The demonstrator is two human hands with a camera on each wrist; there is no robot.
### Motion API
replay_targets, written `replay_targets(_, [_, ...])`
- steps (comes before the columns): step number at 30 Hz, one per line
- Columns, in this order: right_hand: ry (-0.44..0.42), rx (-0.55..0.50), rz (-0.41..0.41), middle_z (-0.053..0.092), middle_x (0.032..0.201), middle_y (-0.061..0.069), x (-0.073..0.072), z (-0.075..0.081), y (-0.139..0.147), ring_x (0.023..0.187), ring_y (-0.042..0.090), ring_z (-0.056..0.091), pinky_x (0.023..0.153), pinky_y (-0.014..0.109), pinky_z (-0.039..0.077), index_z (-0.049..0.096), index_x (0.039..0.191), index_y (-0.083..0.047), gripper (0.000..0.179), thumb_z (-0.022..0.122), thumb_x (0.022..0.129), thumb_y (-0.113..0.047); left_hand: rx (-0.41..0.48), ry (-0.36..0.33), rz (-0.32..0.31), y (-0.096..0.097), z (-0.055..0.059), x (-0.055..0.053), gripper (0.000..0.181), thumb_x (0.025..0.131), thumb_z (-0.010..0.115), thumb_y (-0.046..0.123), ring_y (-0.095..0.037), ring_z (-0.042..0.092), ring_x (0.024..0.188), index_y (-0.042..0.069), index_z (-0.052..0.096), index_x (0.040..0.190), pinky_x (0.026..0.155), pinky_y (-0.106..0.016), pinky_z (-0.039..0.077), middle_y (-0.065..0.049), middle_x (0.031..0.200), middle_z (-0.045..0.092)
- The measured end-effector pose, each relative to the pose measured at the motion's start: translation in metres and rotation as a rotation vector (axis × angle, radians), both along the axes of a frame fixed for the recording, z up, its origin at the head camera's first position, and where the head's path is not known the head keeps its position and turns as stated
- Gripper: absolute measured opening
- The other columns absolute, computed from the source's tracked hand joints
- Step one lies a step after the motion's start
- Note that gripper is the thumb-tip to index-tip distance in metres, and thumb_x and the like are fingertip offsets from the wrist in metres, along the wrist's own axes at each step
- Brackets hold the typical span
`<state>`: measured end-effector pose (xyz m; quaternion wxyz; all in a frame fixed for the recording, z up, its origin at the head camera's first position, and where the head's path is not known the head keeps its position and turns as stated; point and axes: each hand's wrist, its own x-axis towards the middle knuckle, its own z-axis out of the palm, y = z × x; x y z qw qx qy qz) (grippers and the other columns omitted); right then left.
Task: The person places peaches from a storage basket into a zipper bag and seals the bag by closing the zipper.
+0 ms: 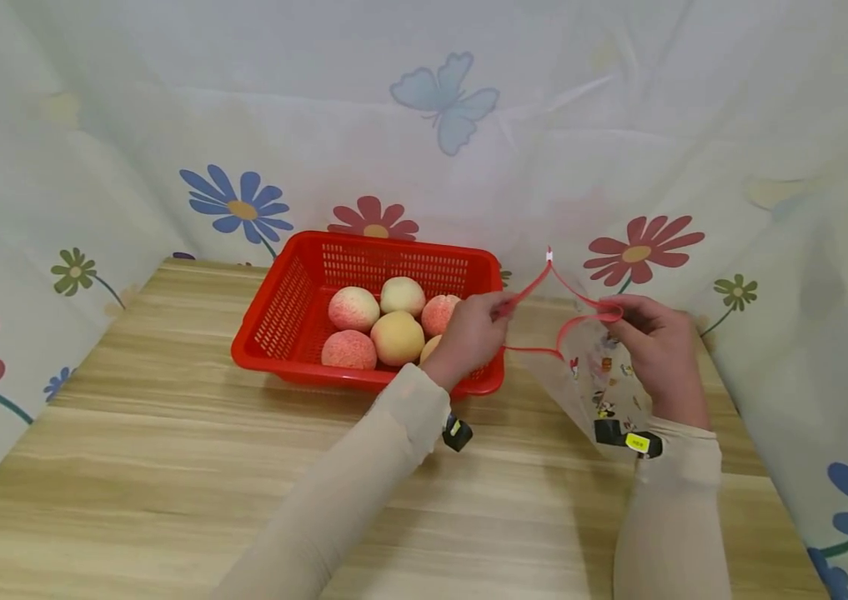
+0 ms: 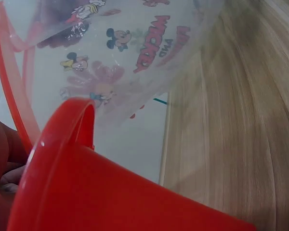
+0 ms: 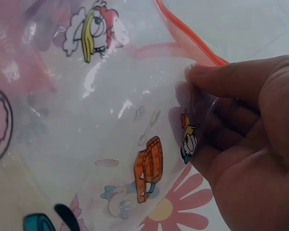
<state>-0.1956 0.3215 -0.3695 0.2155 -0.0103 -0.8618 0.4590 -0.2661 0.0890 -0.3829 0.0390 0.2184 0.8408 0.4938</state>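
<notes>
A clear zip bag with cartoon prints and a red zip edge hangs between both hands, its mouth spread wide. My left hand pinches the left side of the zip edge, over the right rim of a red plastic basket. On the other side, my right hand grips the bag's edge between thumb and fingers; the right wrist view shows the thumb pressing the film. Several peaches, pink and pale yellow, lie in the basket, one partly hidden behind the left hand.
A wood-grain table carries the basket. White cloth with printed flowers and a butterfly rises behind and on both sides. Dark wrist devices sit at both cuffs.
</notes>
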Motion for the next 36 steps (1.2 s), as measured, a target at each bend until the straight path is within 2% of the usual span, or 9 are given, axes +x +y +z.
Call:
replay_targets(3, [-0.008,0.007,0.012,0.063,0.089,-0.024,0.000,-0.001,0.000,0.080,0.006,0.058,0.068,0.012,0.050,0.070,0.114,-0.008,0.024,0.063,0.094,-0.017,0.021,-0.051,-0.016,-0.003,0.000,0.001,0.042,0.096,0.057,0.010,-0.017,0.060,0.078,0.013,0.055,0.138,0.071,-0.025,0.056,-0.008,0.123,0.066])
replay_targets(6, [-0.026,0.015,0.009,0.063,0.091,-0.023,0.001,0.000,-0.001,0.081,0.008,0.057,0.070,0.012,0.050,0.069,0.116,-0.010,0.024,0.062,0.095,-0.018,0.030,-0.082,-0.017,-0.008,-0.001,-0.001,0.045,0.096,0.055,0.010,-0.016,0.064,0.084,0.016,0.052,0.140,0.069,-0.024,0.056,-0.007,0.127,0.064])
replay_targets(7, [-0.031,0.016,0.009,0.063,0.091,-0.023,0.000,0.001,-0.002,0.082,0.008,0.057,0.070,0.012,0.050,0.069,0.116,-0.010,0.024,0.062,0.095,-0.018,0.032,-0.087,-0.015,-0.009,-0.001,-0.001,0.045,0.096,0.055,0.011,-0.015,0.066,0.088,0.017,0.052,0.140,0.071,-0.024,0.056,-0.006,0.128,0.064])
replay_targets(10, [-0.037,0.019,0.012,0.063,0.092,-0.021,0.000,0.002,-0.002,0.082,0.009,0.057,0.070,0.013,0.050,0.069,0.116,-0.011,0.024,0.061,0.095,-0.018,0.020,-0.069,-0.001,-0.015,-0.002,-0.003,0.044,0.096,0.054,0.012,-0.013,0.061,0.115,0.017,0.053,0.140,0.091,-0.026,0.054,-0.001,0.130,0.063])
replay_targets(16, [-0.044,0.020,0.025,0.063,0.094,-0.019,0.000,0.003,-0.002,0.083,0.009,0.057,0.071,0.012,0.050,0.069,0.117,-0.011,0.024,0.061,0.095,-0.017,-0.028,-0.028,-0.010,-0.029,-0.002,-0.004,0.042,0.095,0.055,0.015,-0.015,0.060,0.117,0.015,0.055,0.137,0.100,-0.032,0.050,0.001,0.129,0.063])
replay_targets(24, [-0.059,0.033,0.024,0.064,0.096,-0.016,0.000,0.004,-0.002,0.084,0.010,0.058,0.073,0.012,0.051,0.068,0.117,-0.011,0.025,0.061,0.095,-0.020,-0.230,-0.005,-0.003,-0.045,-0.005,-0.006,0.044,0.089,0.064,0.023,-0.020,0.056,0.122,0.017,0.059,0.133,0.103,-0.039,0.048,0.000,0.131,0.062])
replay_targets(30, [-0.068,0.016,0.041,0.064,0.095,-0.017,0.000,0.003,-0.001,0.084,0.010,0.058,0.073,0.013,0.051,0.068,0.117,-0.009,0.024,0.061,0.095,-0.018,-0.391,0.004,-0.027,-0.056,-0.006,-0.004,0.047,0.084,0.067,0.021,-0.020,0.059,0.107,0.013,0.061,0.130,0.100,-0.039,0.050,-0.005,0.122,0.067])
replay_targets(33, [-0.072,0.009,0.049,0.064,0.096,-0.016,0.000,0.003,-0.001,0.084,0.012,0.057,0.073,0.013,0.052,0.068,0.117,-0.009,0.025,0.061,0.095,-0.018,-0.424,-0.007,-0.050,-0.058,-0.006,-0.004,0.049,0.081,0.068,0.019,-0.019,0.059,0.094,0.012,0.061,0.129,0.092,-0.035,0.052,-0.004,0.114,0.070])
replay_targets(36, [-0.080,0.004,0.049,0.064,0.096,-0.015,0.000,0.003,0.000,0.084,0.012,0.057,0.073,0.013,0.052,0.067,0.118,-0.009,0.025,0.061,0.095,-0.018,-0.447,-0.009,-0.075,-0.059,-0.005,-0.005,0.047,0.079,0.068,0.017,-0.019,0.058,0.083,0.012,0.062,0.126,0.079,-0.029,0.052,-0.002,0.097,0.071])
